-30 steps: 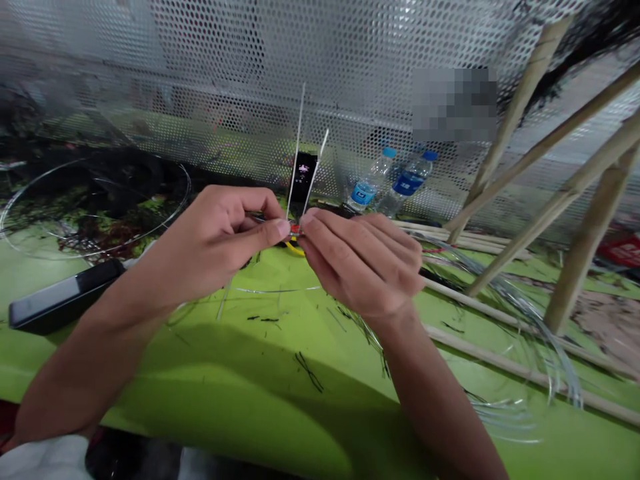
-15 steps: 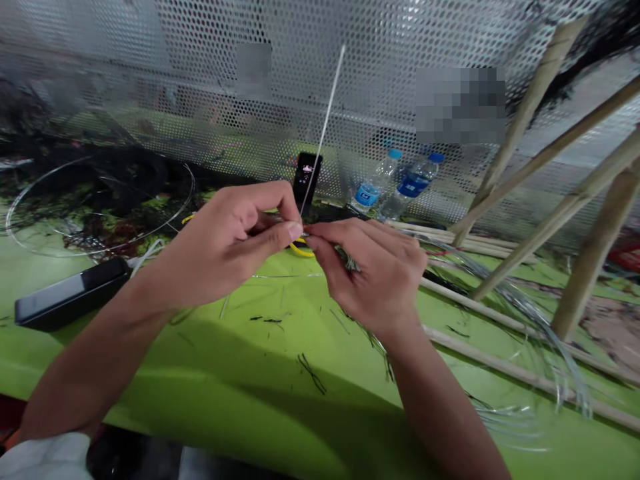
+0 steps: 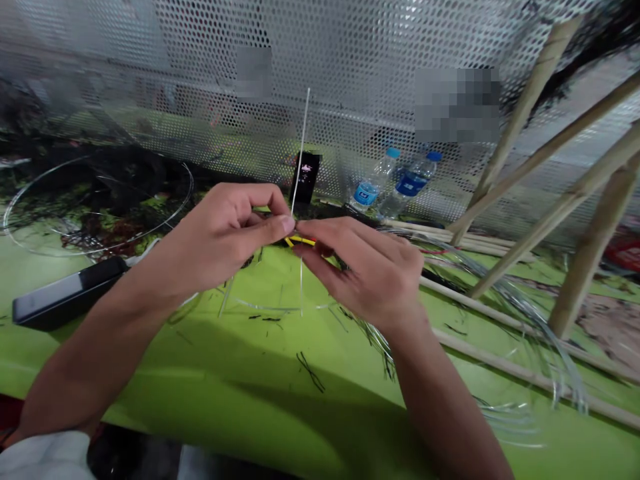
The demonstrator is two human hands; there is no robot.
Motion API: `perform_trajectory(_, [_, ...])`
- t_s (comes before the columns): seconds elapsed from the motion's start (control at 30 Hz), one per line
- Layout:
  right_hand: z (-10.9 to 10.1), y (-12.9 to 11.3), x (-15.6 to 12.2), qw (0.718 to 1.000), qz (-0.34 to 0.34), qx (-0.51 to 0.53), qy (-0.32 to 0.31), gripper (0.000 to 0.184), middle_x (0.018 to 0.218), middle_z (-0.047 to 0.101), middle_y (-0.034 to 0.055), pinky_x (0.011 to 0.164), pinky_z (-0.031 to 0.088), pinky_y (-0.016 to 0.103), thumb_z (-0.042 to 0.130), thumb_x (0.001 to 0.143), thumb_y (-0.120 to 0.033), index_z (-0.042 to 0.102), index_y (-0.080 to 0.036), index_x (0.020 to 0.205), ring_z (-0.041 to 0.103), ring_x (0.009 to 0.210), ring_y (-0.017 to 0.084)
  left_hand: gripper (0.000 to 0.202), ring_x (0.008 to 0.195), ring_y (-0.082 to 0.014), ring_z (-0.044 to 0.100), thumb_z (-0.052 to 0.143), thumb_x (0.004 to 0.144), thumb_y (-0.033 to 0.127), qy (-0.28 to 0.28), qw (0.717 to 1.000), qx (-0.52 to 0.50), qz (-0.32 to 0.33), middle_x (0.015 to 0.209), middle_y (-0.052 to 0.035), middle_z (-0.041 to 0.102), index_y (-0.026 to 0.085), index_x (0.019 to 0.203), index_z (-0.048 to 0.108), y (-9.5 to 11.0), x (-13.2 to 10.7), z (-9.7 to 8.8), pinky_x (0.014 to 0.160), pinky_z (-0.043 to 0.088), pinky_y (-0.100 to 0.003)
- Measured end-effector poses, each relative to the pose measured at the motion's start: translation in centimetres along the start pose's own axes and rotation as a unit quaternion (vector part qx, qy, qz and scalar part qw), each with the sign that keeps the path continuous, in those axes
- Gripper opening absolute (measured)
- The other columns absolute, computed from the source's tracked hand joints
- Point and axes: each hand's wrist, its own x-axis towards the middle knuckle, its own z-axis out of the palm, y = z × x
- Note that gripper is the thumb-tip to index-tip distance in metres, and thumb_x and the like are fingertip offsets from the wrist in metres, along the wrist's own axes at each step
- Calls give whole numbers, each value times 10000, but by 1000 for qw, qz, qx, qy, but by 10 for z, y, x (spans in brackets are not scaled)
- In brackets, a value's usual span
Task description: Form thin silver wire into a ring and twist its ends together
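My left hand (image 3: 225,230) is closed in a pinch, thumb and forefinger gripping a thin whitish wire (image 3: 303,133). Above the pinch the wire stands nearly upright; a thin length also hangs below the fingertips. My right hand (image 3: 367,267) meets it from the right with curled fingers, its forefinger tip against the left fingertips. A slight gap shows between the right thumb and forefinger. What they grip is hidden. A yellow strip (image 3: 303,241) shows there, and I cannot tell whether it is held or lies behind.
A black phone (image 3: 305,179) leans upright behind the hands, near two water bottles (image 3: 365,193) (image 3: 411,183). A black power bank (image 3: 67,293) lies left on the green table (image 3: 210,393). Wooden poles (image 3: 537,227) and clear wire bundles (image 3: 525,307) occupy the right. Coiled wire (image 3: 190,183) lies left.
The wire's upper end has swung left and lower, and its lower length now shows beneath the fingers. Both hands have shifted slightly left, and the right thumb and forefinger have parted a little.
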Motion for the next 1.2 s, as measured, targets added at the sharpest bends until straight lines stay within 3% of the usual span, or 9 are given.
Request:
perform_trajectory(0.2, [0, 0, -1, 1000, -2, 11, 25, 66, 931, 827, -12, 676, 593, 209, 756, 933, -187, 774, -224, 984, 755, 715, 110, 175, 438, -63, 269, 639, 943, 249, -2, 999, 9, 34, 517, 74, 376, 186, 779, 626, 0, -1, 3, 387, 155, -226])
perform_trajectory(0.33, [-1, -1, 2, 978, 147, 148, 31, 46, 733, 780, -34, 552, 560, 220, 804, 894, -245, 788, -230, 853, 690, 561, 106, 165, 507, -76, 356, 654, 936, 234, -5, 997, 27, 76, 598, 58, 436, 190, 783, 611, -2, 0, 8, 433, 251, -226])
perform_trajectory(0.53, [-1, 1, 8, 765, 399, 499, -83, 377, 604, 682, -28, 309, 367, 173, 767, 908, -456, 687, -163, 684, 515, 346, 53, 167, 547, -92, 362, 660, 946, 246, -15, 992, 55, 112, 639, 47, 457, 202, 798, 595, -3, -1, 12, 477, 288, -250])
perform_trajectory(0.57, [-2, 1, 8, 769, 396, 494, -86, 362, 618, 686, -27, 317, 380, 170, 755, 920, -451, 694, -163, 710, 527, 357, 54, 165, 542, -93, 357, 653, 950, 254, -14, 993, 56, 99, 640, 44, 460, 202, 802, 602, -2, -3, 12, 471, 283, -253])
perform_trajectory(0.63, [-3, 1, 7, 840, 341, 420, -34, 244, 666, 706, -27, 376, 462, 174, 729, 951, -385, 727, -173, 831, 591, 419, 68, 175, 522, -88, 331, 646, 954, 269, -4, 996, 46, 74, 630, 43, 457, 200, 796, 609, 2, -5, 12, 449, 256, -251])
perform_trajectory(0.7, [-4, 2, 5, 939, 206, 270, 47, 94, 780, 753, -4, 512, 572, 199, 713, 960, -261, 740, -178, 996, 681, 551, 94, 191, 500, -78, 293, 645, 954, 267, 7, 998, 28, 52, 597, 57, 419, 197, 782, 601, 4, -7, 11, 430, 214, -244])
perform_trajectory(0.77, [-5, 6, 3, 991, 35, 109, 73, 191, 958, 793, 52, 699, 644, 252, 726, 924, -155, 728, -159, 1115, 759, 769, 143, 198, 496, -73, 277, 657, 947, 260, 5, 999, 10, 41, 581, 67, 382, 195, 772, 589, 5, -7, 10, 428, 198, -236])
perform_trajectory(0.87, [-5, 12, 0, 993, -106, -10, 53, 288, 1128, 789, 117, 883, 655, 311, 765, 872, -96, 729, -123, 1156, 769, 991, 201, 213, 526, -78, 309, 656, 953, 279, -5, 999, -3, 50, 605, 59, 389, 195, 771, 584, 3, -7, 8, 447, 239, -230])
perform_trajectory(1.2, [-1, 7, 3, 990, -96, -8, 99, 200, 977, 826, 82, 712, 642, 326, 810, 839, -85, 777, -158, 1022, 773, 826, 201, 232, 540, -94, 360, 598, 999, 316, 1, 996, 48, 78, 623, 46, 426, 212, 792, 593, 6, -12, 4, 467, 276, -257])
